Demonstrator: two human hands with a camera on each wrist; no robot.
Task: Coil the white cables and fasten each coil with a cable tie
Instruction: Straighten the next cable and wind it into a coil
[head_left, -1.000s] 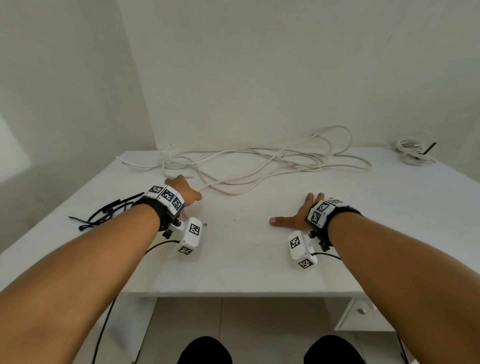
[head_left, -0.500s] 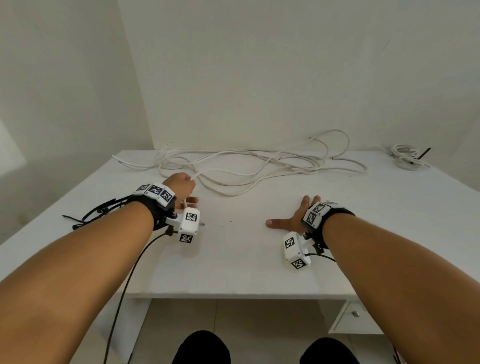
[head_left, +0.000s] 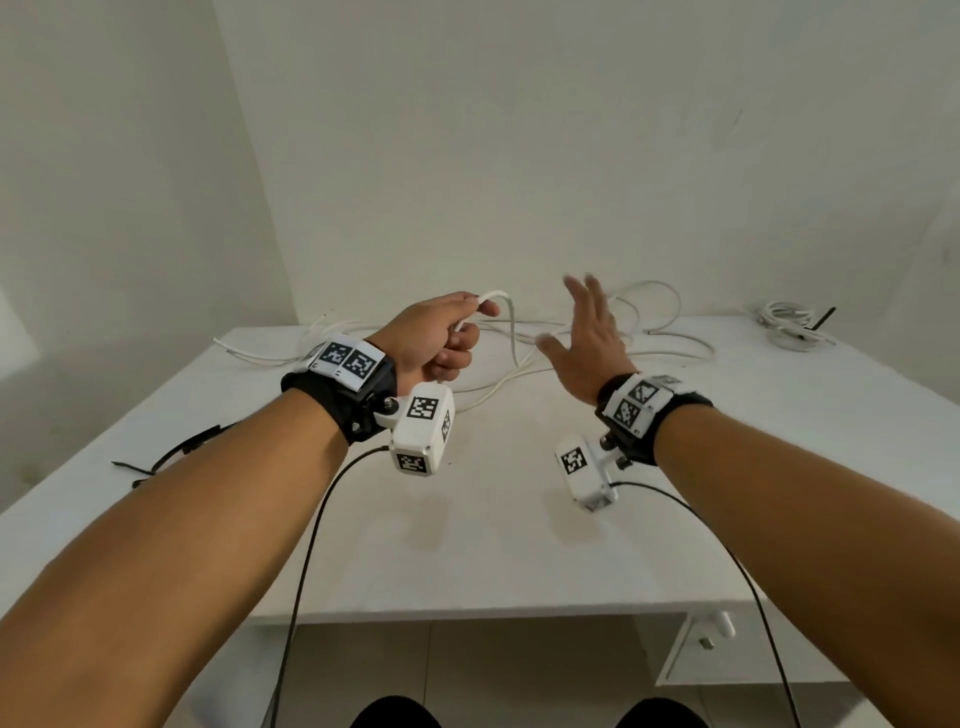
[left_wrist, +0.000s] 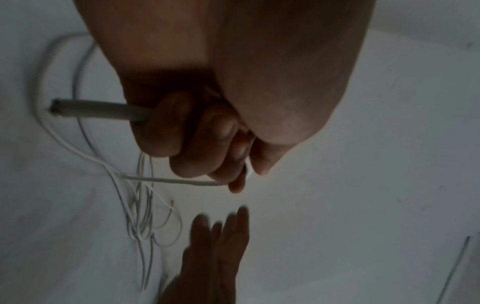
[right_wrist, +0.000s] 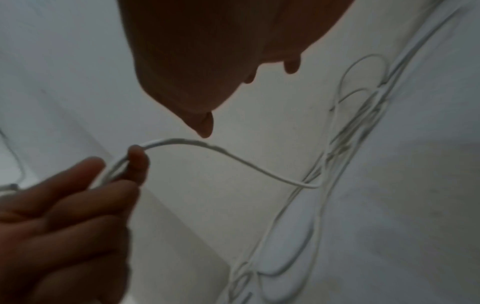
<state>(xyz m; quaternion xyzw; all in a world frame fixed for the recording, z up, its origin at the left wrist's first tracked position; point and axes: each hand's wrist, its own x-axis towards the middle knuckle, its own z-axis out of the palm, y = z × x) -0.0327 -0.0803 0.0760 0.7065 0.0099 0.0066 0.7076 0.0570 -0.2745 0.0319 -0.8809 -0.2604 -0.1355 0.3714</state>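
A long white cable (head_left: 670, 338) lies in loose tangled loops across the back of the white table (head_left: 493, 545). My left hand (head_left: 447, 338) is raised above the table and grips one end of this cable in a fist. A short stub (left_wrist: 91, 111) sticks out of the fist, and the rest of the cable (right_wrist: 207, 147) arcs down to the tangle (right_wrist: 350, 133). My right hand (head_left: 582, 332) hovers just right of the left with fingers spread, holding nothing. In the left wrist view the right hand (left_wrist: 221, 236) is blurred, just short of the held cable.
A coiled white cable (head_left: 784, 325) with a black tie end lies at the far right corner. Several black cable ties (head_left: 171, 452) lie near the table's left edge. Walls close the back and left. A drawer (head_left: 706, 642) sits under the table's right front.
My left hand has lifted off the table with the cable end in its grip. My right hand rose from lying flat on the table and moved forward and left toward the held cable.
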